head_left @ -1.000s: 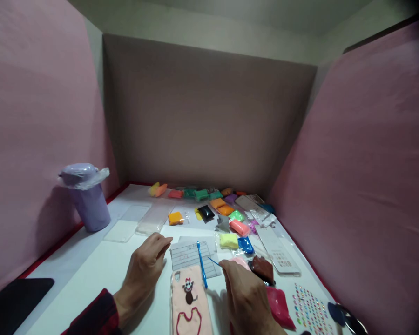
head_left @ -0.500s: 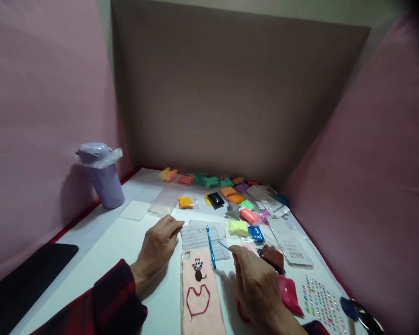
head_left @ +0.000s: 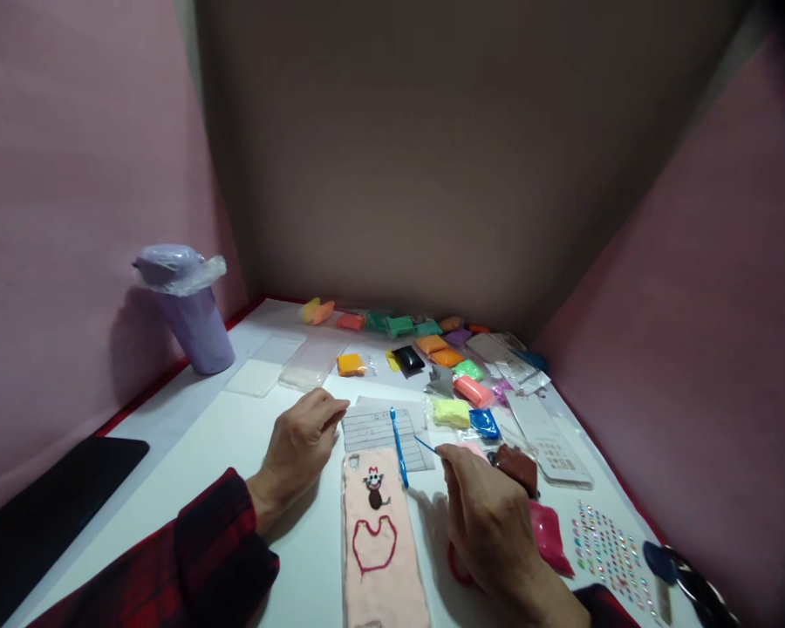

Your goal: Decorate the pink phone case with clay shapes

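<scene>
A phone case covered in pale pink clay lies upright before me. On it are a small cat figure with a red bow and a dark pink clay outline. Left of the case's top end, my left hand hovers with thumb and forefinger pinched; anything between them is too small to see. On the right, my right hand grips a thin blue modelling tool, its tip pointing left over the lined paper. Another blue modelling tool rests across the paper and the case's edge.
Several clay packets, among them yellow, blue and black, lie toward the back and right. A gem sticker sheet and scissors are at right. A purple tumbler and clear cases stand left.
The view has tilted slightly, so everything sits a little higher or lower in frame. Both hands keep nearly the same pose over the case, and the blue tool stays in my right hand.
</scene>
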The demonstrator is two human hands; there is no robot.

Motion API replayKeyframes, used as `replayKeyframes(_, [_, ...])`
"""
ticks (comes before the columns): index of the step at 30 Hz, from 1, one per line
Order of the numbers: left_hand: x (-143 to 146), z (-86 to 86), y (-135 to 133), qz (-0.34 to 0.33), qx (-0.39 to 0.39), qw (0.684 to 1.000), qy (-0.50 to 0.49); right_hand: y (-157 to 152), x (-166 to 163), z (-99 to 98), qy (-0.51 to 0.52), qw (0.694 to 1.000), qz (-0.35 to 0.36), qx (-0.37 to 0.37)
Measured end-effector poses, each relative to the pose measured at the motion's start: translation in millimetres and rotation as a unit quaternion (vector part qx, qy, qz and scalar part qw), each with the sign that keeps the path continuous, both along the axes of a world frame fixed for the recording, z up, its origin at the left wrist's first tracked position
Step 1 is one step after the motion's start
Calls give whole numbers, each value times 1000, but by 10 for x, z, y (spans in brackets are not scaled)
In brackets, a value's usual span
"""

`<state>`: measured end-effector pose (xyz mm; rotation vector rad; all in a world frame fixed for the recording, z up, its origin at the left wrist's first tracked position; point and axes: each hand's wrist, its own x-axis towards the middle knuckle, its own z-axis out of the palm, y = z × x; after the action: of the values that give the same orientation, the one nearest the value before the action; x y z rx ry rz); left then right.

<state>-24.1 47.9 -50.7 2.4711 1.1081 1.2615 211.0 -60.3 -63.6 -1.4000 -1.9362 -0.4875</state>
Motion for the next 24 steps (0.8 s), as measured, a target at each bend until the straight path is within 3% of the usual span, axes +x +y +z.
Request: replayKeyframes(24, [3,-7,0,-12,3,1000,0,-4,24,-26,8,1000,8,-19])
